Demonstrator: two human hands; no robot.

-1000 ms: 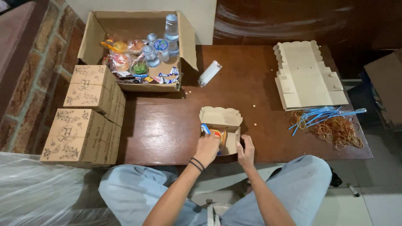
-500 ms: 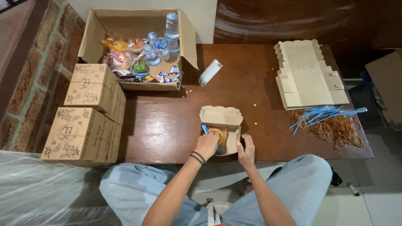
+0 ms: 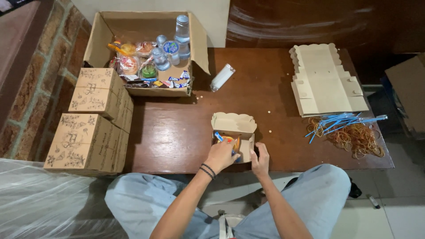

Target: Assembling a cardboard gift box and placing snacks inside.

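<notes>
— Dark wooden counter (image 3: 177, 137), near edge: where's our small open box (image 3: 233, 135)?

— Right before us. Our left hand (image 3: 221, 156) reaches inside, grip curled over the snacks; our right hand (image 3: 260, 160) steadies the box's side, fingers pressed flat.

— Beyond it?

— Flat cartons (image 3: 325, 82), rubber bands (image 3: 358, 137), supply carton (image 3: 146, 53).

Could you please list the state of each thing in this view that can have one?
Small box: open, lid up, snacks inside.
Left hand: reaching into the small box, touching its contents.
Right hand: resting on the small box's right side.
Carton: open, flaps up, holding cups and snacks.
Flat boxes: unfolded, stacked.
Closed boxes: shut, stacked at the table's left edge.
Rubber bands: loose in a pile.
Straws: loose bundle.
</notes>
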